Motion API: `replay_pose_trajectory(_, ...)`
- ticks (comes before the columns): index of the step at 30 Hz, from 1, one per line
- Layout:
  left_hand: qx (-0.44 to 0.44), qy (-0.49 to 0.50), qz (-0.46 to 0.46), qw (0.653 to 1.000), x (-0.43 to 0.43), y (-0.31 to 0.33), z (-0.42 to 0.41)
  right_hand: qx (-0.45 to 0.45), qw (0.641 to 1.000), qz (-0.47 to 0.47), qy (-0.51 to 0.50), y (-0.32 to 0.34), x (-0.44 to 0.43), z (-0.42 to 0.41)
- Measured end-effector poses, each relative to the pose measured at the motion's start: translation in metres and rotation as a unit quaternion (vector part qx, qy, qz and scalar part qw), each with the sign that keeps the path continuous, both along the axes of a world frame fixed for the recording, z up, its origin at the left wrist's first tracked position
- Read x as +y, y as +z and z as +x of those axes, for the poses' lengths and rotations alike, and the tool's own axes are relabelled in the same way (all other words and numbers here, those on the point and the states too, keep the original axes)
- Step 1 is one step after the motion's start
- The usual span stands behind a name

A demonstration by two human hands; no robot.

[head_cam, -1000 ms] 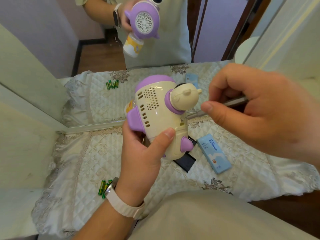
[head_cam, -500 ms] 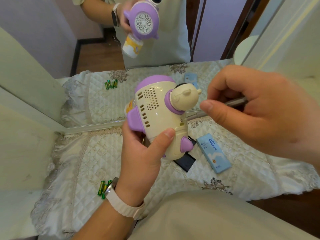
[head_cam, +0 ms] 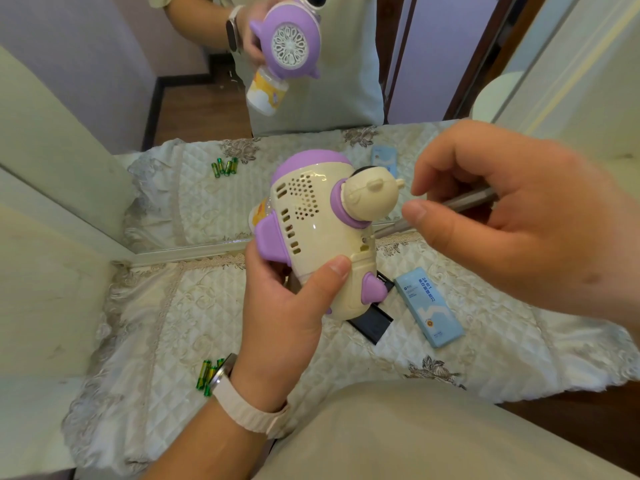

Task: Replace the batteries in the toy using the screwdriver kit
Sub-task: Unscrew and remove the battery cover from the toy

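My left hand (head_cam: 287, 306) grips a cream and purple toy (head_cam: 311, 233) from below, lifted above the table, thumb on its lower body. My right hand (head_cam: 512, 216) pinches a grey metal screwdriver (head_cam: 464, 204) between thumb and fingers. The screwdriver's tip sits at a small screw hole (head_cam: 364, 240) on the toy's side, just below the toy's round head. Green batteries (head_cam: 207, 372) lie on the cloth beside my left wrist, partly hidden by my watch.
A light blue kit box (head_cam: 429, 311) and a black tray (head_cam: 370, 322) lie on the quilted cloth (head_cam: 173, 306) under the toy. A mirror (head_cam: 173, 98) stands behind, reflecting the toy, batteries and a person's torso. My knee fills the bottom right.
The right hand's fingers have shifted slightly on the screwdriver shaft. The toy and the left hand stay where they were.
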State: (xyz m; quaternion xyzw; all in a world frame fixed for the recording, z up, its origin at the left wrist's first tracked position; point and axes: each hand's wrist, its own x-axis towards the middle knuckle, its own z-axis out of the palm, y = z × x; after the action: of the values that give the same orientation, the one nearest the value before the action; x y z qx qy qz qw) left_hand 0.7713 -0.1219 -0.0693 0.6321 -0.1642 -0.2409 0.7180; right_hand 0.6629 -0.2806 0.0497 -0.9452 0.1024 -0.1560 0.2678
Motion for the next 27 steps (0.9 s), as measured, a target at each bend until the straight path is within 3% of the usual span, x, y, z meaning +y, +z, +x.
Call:
replay_pose_trajectory(11, -0.003, 0.001, 0.002, 1.0, -0.001, 0.0, 0.0, 0.014, 1.0, -0.015, -0.011, 0.0, -0.001, -0.003)
replay_pose_trajectory(27, -0.001, 0.018, 0.034, 0.999, -0.004, -0.008, -0.002, 0.025, 0.997, 0.061, -0.043, -0.006, -0.005, -0.013)
